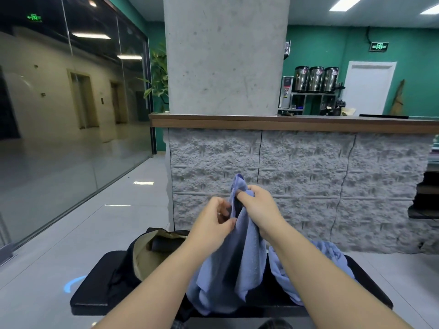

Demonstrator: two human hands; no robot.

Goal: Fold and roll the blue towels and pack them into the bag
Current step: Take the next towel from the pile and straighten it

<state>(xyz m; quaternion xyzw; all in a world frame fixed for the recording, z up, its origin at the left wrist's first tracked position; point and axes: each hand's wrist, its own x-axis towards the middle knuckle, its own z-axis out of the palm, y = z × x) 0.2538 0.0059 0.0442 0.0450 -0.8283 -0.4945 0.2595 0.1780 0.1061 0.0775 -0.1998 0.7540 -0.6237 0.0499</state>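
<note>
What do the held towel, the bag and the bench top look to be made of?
Held towel: soft blue terry or microfibre, matte, draping in loose folds. Bag: limp dark fabric with a tan lining showing at its open mouth. Bench: smooth black padded top, probably faux leather; faint sheen, rounded edge.

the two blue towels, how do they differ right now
The held towel is lifted upright off the bench, gripped at its top by the right hand with the left hand pinching an edge; the second towel lies untouched on the bench to the right. The held towel hangs in long vertical folds; the second towel sits in a crumpled heap. Both are the same light blue, and neither is rolled yet.
</note>
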